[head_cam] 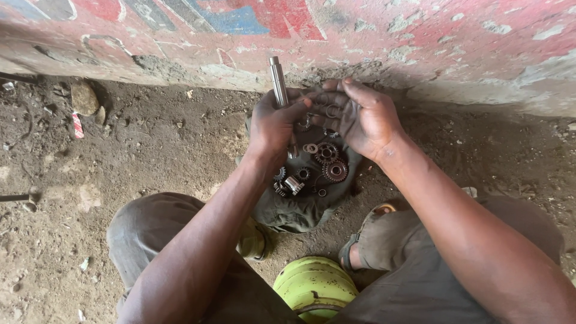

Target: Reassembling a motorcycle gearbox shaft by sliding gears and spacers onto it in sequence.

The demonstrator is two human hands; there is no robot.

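My left hand point(273, 123) is clamped around a steel shaft point(278, 81), held nearly upright, its top end sticking well above the fist and a short lower end showing under it. My right hand point(360, 114) is open, palm turned up and tilted toward the left one, fingers point(327, 99) spread and touching the left hand's fingertips; a thin metal ring point(332, 111) lies against those fingers, and whether more small rings rest there I cannot tell. Both hands are greasy and hang just above a dark cloth point(294, 210) spread on the dirt floor point(168, 144). On the cloth, below the hands, lies a cluster of gears point(331, 162): two toothed wheels side by side, a washer point(310, 148) just left of them, and smaller cogs and a short bright sleeve point(293, 185) lower left. My knees in grey-green trousers frame the cloth on both sides, a sandalled foot point(354, 255) to its right. A yellow-green plastic container point(315, 288) sits between my legs, nearest the camera. Beyond the cloth runs a painted, flaking wall point(420, 42). Far left on the dirt, a stone point(84, 98) and a red-and-white scrap point(77, 125).
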